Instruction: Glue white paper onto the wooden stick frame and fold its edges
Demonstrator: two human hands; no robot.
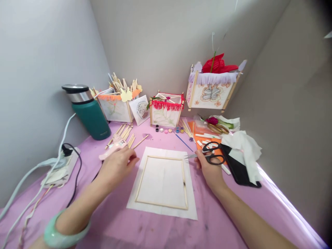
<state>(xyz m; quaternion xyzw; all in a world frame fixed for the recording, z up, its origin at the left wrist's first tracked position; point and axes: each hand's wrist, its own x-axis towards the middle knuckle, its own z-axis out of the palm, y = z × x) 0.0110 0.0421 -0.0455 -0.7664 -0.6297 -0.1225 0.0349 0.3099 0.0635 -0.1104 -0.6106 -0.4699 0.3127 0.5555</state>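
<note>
A wooden stick frame (185, 173) lies flat on a white sheet of paper (193, 211) in the middle of the table. In my right hand (210, 172), at the sheet's right edge, is a pair of black-handled scissors (215, 159). Their blades point left, over the frame's upper right corner. My left hand (118, 164) hovers by the sheet's left edge, fingers loosely bent and thumb apart, with nothing visible in it. Just beyond it rests a pink glue gun (114, 149), partly hidden by the hand. A dark mark shows on the frame's right stick.
Loose sticks (124, 131), small paint pots (166, 131) and a blue brush (184, 142) lie behind the sheet. Decorated lanterns (166, 116) and a green bottle (90, 117) stand farther back. A power strip (62, 169) is left; a black phone-like slab (236, 166) and tissue (243, 148) are right.
</note>
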